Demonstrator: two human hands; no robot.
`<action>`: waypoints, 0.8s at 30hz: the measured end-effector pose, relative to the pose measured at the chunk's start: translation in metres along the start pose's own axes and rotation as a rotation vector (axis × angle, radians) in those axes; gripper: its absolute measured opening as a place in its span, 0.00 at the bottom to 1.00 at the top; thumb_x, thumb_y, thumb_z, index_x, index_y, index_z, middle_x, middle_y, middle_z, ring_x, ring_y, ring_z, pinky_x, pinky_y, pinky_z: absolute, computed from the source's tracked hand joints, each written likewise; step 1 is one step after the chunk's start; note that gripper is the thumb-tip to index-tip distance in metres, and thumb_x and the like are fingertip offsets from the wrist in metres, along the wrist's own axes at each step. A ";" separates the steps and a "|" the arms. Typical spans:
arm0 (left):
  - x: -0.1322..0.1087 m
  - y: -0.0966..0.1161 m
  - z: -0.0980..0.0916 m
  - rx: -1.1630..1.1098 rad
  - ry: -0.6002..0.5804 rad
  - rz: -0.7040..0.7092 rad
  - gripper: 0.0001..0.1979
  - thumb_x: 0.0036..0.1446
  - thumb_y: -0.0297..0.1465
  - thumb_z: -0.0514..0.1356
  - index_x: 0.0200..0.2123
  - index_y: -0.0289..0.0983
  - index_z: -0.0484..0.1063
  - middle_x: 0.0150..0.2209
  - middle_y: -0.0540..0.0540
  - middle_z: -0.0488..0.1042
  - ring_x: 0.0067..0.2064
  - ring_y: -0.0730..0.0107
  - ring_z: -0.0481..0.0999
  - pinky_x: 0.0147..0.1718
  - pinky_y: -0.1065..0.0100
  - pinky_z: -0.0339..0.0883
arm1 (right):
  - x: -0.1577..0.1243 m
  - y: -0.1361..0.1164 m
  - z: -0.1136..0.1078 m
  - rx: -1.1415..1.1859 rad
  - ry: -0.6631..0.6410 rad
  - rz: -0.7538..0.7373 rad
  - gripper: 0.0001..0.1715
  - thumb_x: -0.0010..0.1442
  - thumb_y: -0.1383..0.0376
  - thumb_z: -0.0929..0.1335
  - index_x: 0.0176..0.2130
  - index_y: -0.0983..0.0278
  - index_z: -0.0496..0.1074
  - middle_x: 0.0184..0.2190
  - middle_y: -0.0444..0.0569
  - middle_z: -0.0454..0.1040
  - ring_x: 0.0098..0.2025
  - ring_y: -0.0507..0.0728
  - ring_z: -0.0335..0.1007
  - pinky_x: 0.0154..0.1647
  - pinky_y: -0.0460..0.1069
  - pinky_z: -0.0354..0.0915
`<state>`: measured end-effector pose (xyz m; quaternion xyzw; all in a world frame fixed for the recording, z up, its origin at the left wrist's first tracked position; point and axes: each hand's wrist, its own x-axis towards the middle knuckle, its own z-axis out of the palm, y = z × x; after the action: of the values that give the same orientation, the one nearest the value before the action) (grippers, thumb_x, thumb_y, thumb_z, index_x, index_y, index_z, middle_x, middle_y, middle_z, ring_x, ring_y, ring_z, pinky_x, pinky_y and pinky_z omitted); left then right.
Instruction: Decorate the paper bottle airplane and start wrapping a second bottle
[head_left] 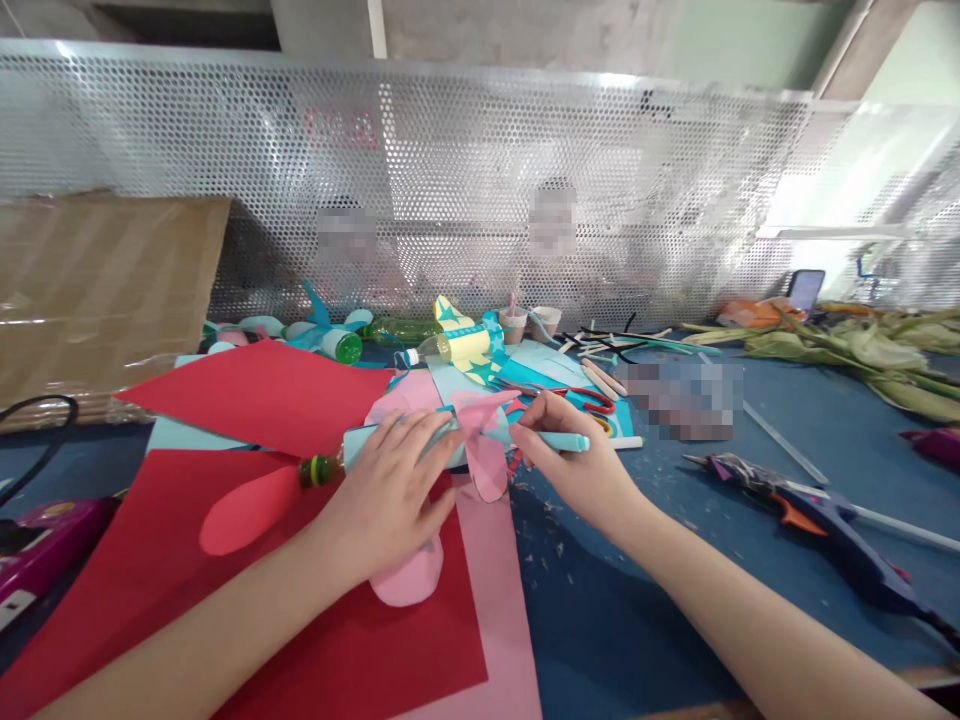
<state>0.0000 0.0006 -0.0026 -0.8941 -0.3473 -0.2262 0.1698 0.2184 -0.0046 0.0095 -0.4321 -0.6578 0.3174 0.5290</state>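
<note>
My left hand (397, 475) is closed over a small plastic bottle wrapped in light blue paper, its brown cap (315, 471) pointing left. Pink paper fins (486, 440) stand at the bottle's right end, and a rounded pink paper piece (409, 575) sticks out below my palm. Between the fingers of my right hand (570, 450) is a light blue marker (564, 441), its tip end hidden by the fingers close to the pink fins. Red paper (315, 620) lies under the bottle, with a red oval cutout (247, 510) on top.
Red-handled scissors (596, 398) lie beyond my right hand, near a white marker (627, 442). A glue gun (817, 515) rests at right, another purple tool (52, 550) at left. Finished-looking bottle planes (472, 342), paper cups (546, 321) and dried husks (877, 350) line the back.
</note>
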 end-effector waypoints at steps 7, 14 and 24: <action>0.000 0.000 -0.001 0.032 -0.005 0.017 0.21 0.61 0.32 0.55 0.58 0.36 0.66 0.57 0.35 0.70 0.58 0.47 0.68 0.58 0.41 0.60 | 0.001 0.003 0.000 0.000 -0.022 0.000 0.12 0.57 0.60 0.67 0.27 0.59 0.60 0.21 0.39 0.64 0.23 0.51 0.58 0.25 0.47 0.55; 0.003 0.001 -0.003 0.062 0.020 0.054 0.22 0.60 0.31 0.55 0.57 0.33 0.65 0.57 0.33 0.70 0.57 0.46 0.69 0.57 0.40 0.61 | 0.000 0.002 -0.002 0.014 -0.032 0.001 0.11 0.56 0.61 0.67 0.27 0.59 0.60 0.21 0.39 0.65 0.23 0.51 0.58 0.24 0.47 0.54; 0.003 0.002 -0.002 0.051 0.023 0.045 0.21 0.60 0.31 0.56 0.57 0.34 0.66 0.56 0.34 0.70 0.57 0.47 0.69 0.57 0.41 0.62 | 0.000 0.003 -0.002 0.025 -0.024 -0.006 0.12 0.57 0.59 0.67 0.27 0.60 0.60 0.22 0.39 0.65 0.24 0.51 0.59 0.25 0.47 0.55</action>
<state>0.0024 -0.0002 0.0005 -0.8943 -0.3309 -0.2239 0.2015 0.2209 -0.0030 0.0072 -0.4199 -0.6612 0.3292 0.5273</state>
